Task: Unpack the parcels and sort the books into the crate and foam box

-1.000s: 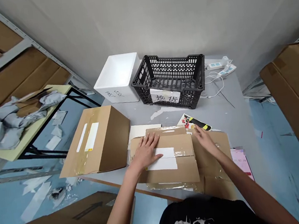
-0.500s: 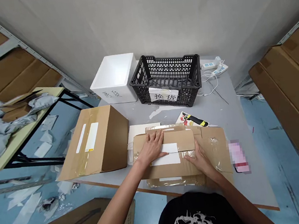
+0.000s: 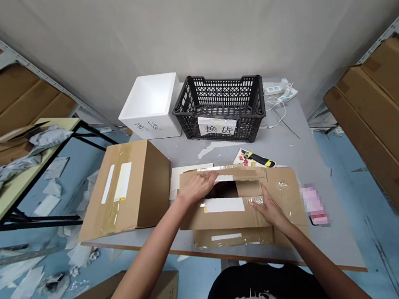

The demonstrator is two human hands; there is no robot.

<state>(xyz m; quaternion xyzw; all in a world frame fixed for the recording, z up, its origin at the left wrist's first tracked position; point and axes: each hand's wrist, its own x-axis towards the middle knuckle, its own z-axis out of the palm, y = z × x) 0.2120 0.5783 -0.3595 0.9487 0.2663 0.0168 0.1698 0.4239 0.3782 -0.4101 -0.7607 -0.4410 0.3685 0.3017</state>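
Observation:
A cardboard box (image 3: 230, 221) sits in front of me on the grey table, its top parted along the middle and a dark gap showing inside. A white label and strips of clear tape are on its near flap. My left hand (image 3: 200, 186) grips the far flap, fingers over it and the thumb hidden. At the box's right end, my right hand (image 3: 270, 208) holds the edge of the top, thumb toward the near flap and fingers at the far side. Beneath and right of this box lies flattened cardboard (image 3: 287, 197) with shiny tape.
A taped carton (image 3: 127, 187) stands to the left. Behind are a white foam box (image 3: 150, 107) and a black plastic crate (image 3: 220, 110). A black-and-yellow cutter (image 3: 261, 160) lies behind the box, a pink phone (image 3: 314, 205) to the right, power strips (image 3: 279, 89) farther back.
The top flaps, closed before, have come apart and uncover the inside. My left hand has moved from lying flat on the top to the far flap; my right hand stays at the right end.

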